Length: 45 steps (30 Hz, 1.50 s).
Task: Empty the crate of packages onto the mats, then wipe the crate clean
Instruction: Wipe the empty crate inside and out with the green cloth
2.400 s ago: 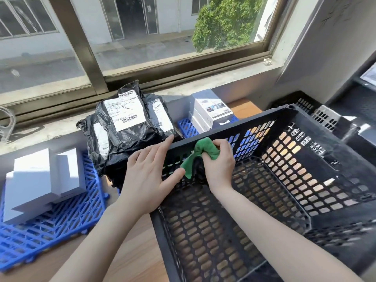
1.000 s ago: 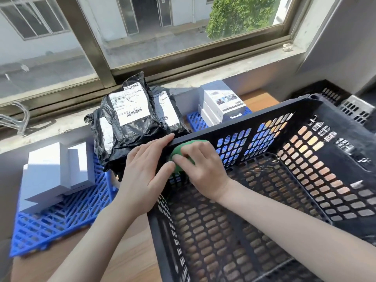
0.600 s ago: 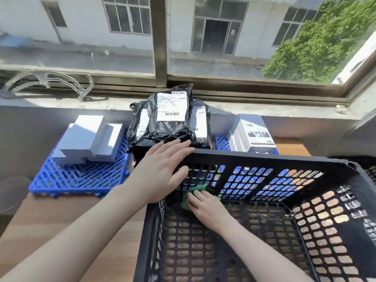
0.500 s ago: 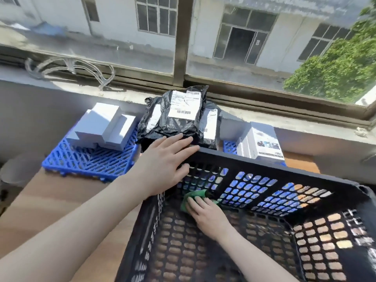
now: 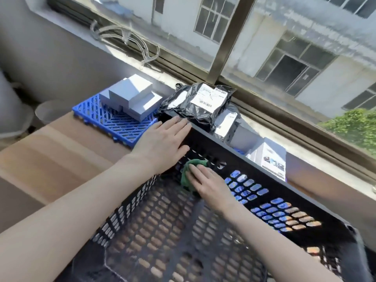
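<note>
Head view: wiping step (packages lie on blue lattice plastic mats, far edge of the wooden worktop). Flat right hand presses a green cloth into the far-left corner of the black perforated plastic crate; the spread left hand steadies its rim. Next, probably: sweeping along the wall.

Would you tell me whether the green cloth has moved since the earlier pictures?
Yes. The green cloth has dropped from the crate's top rim to low on that wall's inside, under the right hand.

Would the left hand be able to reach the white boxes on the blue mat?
Probably yes. The left hand lies flat on the crate corner, holding nothing, and only bare blue mat lies between it and the white boxes.
</note>
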Available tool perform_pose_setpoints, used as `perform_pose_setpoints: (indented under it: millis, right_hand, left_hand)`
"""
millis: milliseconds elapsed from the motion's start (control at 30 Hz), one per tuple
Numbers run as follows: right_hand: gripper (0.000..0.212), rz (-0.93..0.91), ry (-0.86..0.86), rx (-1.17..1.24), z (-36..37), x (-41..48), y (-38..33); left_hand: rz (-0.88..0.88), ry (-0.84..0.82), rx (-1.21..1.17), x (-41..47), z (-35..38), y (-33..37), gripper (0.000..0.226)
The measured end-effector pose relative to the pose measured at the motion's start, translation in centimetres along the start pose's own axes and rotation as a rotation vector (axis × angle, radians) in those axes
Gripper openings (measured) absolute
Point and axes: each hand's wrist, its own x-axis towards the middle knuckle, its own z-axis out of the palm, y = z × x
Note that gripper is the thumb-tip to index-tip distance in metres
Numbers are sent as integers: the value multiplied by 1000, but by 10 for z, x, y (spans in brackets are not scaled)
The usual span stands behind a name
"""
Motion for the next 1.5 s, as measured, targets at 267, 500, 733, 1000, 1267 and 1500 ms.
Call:
perform_pose_setpoints:
  millis: [267,500,733,1000,1267,1500]
  right_hand:
    - [37,163,176,-94,-92,36,28]
    - [47,99,14,-88,-20,27,-5]
    - [36,-45,-308,-108,51,-18,-27]
    - [37,-80,-224,-160,16,-17,9]
    - [45,30,-103,-200,-45,-18,30]
    - [33,-215,-459,-174,47,-46,9]
  left_hand:
    - [-4,60,-42,3,6,-1,60]
    - [18,81,22,3,11,-1,59]
    - [28,127,58,7,14,-2,58]
    - [37,150,99,5,10,-1,58]
    - [27,160,66,6,11,-3,57]
    - [26,173,45,7,11,-3,56]
